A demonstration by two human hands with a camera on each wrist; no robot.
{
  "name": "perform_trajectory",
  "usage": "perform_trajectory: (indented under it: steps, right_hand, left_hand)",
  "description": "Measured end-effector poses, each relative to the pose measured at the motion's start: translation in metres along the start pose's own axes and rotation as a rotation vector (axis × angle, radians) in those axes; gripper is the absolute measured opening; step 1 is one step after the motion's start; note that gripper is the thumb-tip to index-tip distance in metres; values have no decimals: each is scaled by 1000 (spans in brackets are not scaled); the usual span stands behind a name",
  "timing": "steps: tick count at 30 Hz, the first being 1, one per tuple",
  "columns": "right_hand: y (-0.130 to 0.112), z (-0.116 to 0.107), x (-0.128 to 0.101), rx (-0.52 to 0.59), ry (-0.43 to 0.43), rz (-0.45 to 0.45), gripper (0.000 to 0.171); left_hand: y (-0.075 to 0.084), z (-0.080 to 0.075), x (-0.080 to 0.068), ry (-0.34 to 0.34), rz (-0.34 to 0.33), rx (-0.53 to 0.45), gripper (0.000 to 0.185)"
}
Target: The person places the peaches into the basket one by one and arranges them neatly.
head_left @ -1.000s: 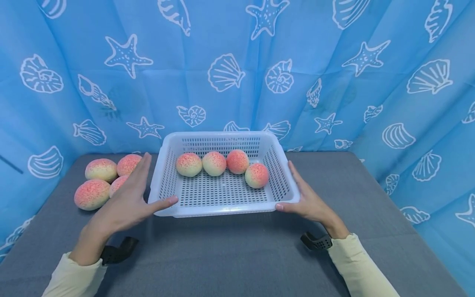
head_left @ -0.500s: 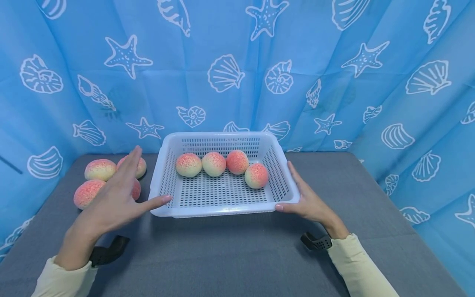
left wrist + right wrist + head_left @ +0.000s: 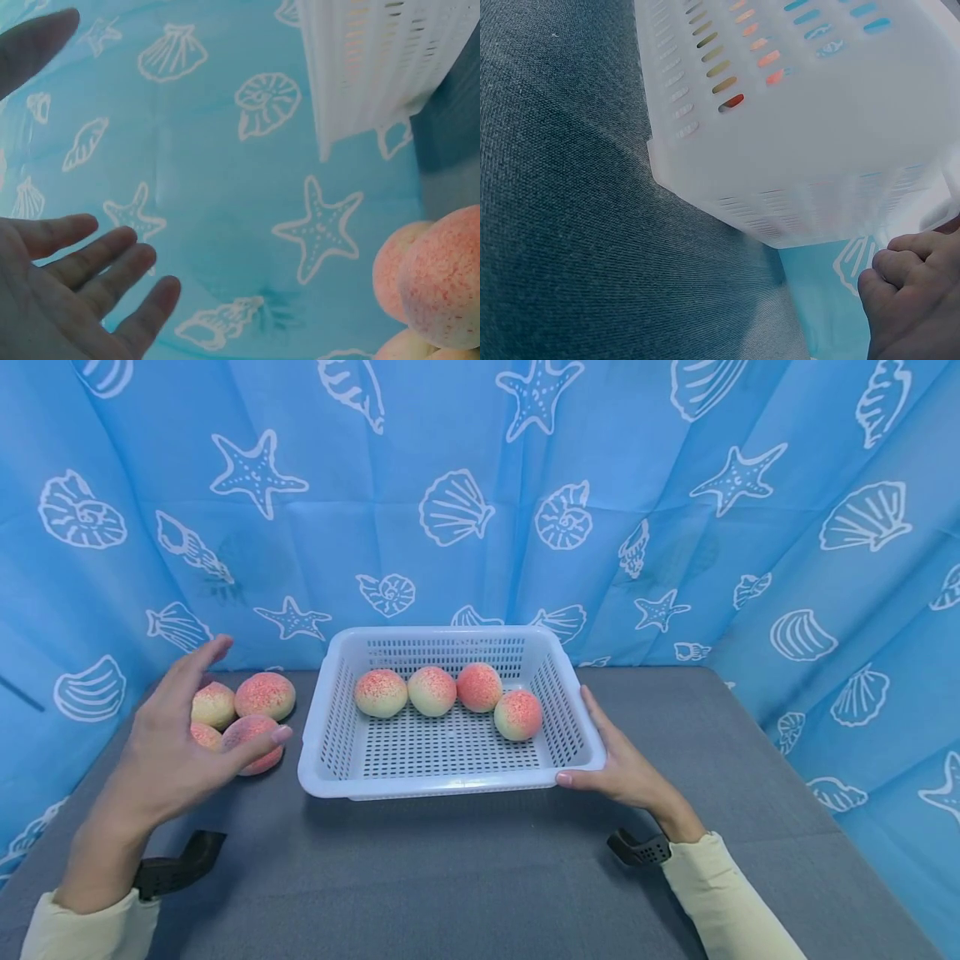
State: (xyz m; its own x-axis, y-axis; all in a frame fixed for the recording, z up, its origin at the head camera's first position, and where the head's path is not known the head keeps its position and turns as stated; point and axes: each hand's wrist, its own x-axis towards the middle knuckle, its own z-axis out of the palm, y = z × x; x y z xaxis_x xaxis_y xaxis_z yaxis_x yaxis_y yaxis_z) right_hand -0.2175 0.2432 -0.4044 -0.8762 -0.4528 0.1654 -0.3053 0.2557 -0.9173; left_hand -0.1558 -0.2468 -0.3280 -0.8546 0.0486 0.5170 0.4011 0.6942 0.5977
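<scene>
Four peaches (image 3: pixel 262 697) lie at frame left; I should centre my spread left fingers (image 3: pixel 183 674) over one before curling, right fingers (image 3: pixel 609 735) gripping the basket (image 3: pixel 450 783) at its lower-right corner.

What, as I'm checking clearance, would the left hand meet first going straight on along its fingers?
Probably the blue curtain; the left hand seems to point past the peaches toward it, though depth is unclear.

- A blue curtain (image 3: pixel 495 577) hangs behind the table (image 3: pixel 480 877) and along both its sides, in soft vertical folds.
- White starfish (image 3: pixel 258 473) and shells (image 3: pixel 455 507) are printed across it.
- The table has a grey woven surface with faint creases.
- Light is even, shadows soft.
</scene>
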Motion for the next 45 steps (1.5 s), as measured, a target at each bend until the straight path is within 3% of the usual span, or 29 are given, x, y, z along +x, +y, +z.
perform_trajectory:
  steps: [7, 16, 29, 33, 40, 45]
  right_hand:
    - [0, 0, 1, -1, 1, -9, 127]
    - [0, 1, 2, 7, -4, -13, 128]
    - [0, 1, 1, -5, 3, -7, 127]
    - [0, 1, 1, -8, 5, -11, 127]
    - [0, 0, 1, -1, 4, -13, 127]
    - [-2, 1, 0, -1, 2, -13, 127]
  left_hand:
    - [-1, -6, 0, 109, 21, -71, 101]
    - [-7, -8, 0, 138, 66, -94, 96]
    - [-27, -16, 1, 183, 88, -181, 65]
    - [-44, -21, -1, 217, 38, -162, 62]
    - [-79, -22, -8, 248, -122, -89, 54]
    - [-105, -21, -14, 259, -224, -96, 56]
